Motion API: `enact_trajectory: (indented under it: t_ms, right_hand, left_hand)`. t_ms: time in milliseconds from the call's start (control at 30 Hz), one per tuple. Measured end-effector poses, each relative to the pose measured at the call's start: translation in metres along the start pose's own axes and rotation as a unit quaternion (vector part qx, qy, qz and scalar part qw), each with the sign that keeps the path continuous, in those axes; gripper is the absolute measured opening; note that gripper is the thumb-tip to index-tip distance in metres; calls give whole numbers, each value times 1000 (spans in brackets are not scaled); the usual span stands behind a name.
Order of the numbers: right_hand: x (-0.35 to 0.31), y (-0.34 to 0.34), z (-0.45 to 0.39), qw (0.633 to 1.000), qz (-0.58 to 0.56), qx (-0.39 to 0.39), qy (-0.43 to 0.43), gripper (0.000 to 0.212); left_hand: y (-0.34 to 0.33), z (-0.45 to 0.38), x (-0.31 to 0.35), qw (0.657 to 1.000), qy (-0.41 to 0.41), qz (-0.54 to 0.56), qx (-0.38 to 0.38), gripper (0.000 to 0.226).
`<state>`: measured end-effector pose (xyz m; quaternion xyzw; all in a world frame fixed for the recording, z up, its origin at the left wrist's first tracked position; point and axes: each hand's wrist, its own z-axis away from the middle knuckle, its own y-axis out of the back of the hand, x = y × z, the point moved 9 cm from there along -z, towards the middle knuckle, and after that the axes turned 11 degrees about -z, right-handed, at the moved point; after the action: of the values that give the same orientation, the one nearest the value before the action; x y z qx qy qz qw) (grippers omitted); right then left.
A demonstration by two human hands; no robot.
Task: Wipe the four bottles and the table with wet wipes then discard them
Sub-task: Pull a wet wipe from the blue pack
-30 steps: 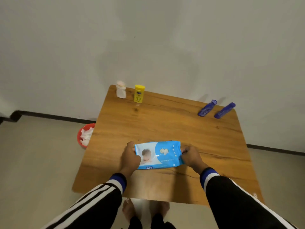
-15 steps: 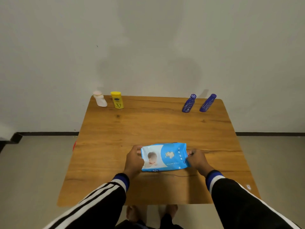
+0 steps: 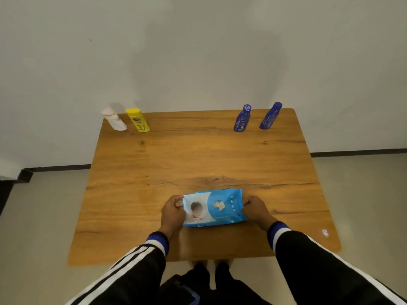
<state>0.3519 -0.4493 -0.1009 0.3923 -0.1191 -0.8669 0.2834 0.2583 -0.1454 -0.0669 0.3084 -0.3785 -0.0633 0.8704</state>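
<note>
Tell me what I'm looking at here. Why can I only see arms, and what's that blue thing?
The camera sits on a person's head and looks down, so you see only their arms. There is no robot. On the wooden table, the left hand and right hand each grip one end of a blue pack of wet wipes. At the far edge stand four bottles: a white bottle, a yellow bottle, and two dark blue bottles. The person will wipe them.

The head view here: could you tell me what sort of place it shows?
Probably a bare indoor room: a wooden table against a plain wall, with a tiled floor.
</note>
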Motion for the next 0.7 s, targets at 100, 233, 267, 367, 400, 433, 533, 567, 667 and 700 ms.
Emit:
enact_trajectory:
  t_ms: [100, 233, 267, 367, 400, 433, 533, 567, 667, 700]
  right_hand:
    - [-1, -2, 3, 1000, -14, 9, -6, 16]
    - [-20, 1, 17, 997, 52, 43, 48, 34]
    - [-31, 1, 24, 991, 78, 58, 90, 41]
    - [-64, -30, 49, 952, 205, 7, 229, 50]
    - [-68, -44, 55, 937, 242, -21, 251, 52]
    - [-69, -54, 58, 928, 267, -39, 258, 54]
    - [-74, -64, 56, 926, 280, -17, 251, 41]
    - [-78, -62, 54, 927, 274, 0, 254, 31]
    - [-82, -57, 50, 940, 228, 4, 255, 17]
    - [-84, -53, 50, 945, 200, 7, 259, 13]
  left_hand:
    - [-4, -11, -10, 999, 22, -14, -40, 39]
    - [-6, -15, -3, 996, -9, -74, -53, 30]
    - [-4, -15, 4, 993, -39, -106, -45, 30]
    - [-4, -15, 16, 974, -117, -189, -40, 39]
    - [-4, -14, 17, 970, -128, -204, -43, 40]
    - [-4, -14, 19, 967, -134, -211, -45, 38]
    - [-3, -10, 27, 963, -160, -209, -48, 32]
    - [-2, -8, 31, 962, -171, -207, -45, 30]
    - [0, -3, 42, 961, -192, -193, -46, 27]
    - [0, 0, 46, 962, -196, -185, -52, 27]
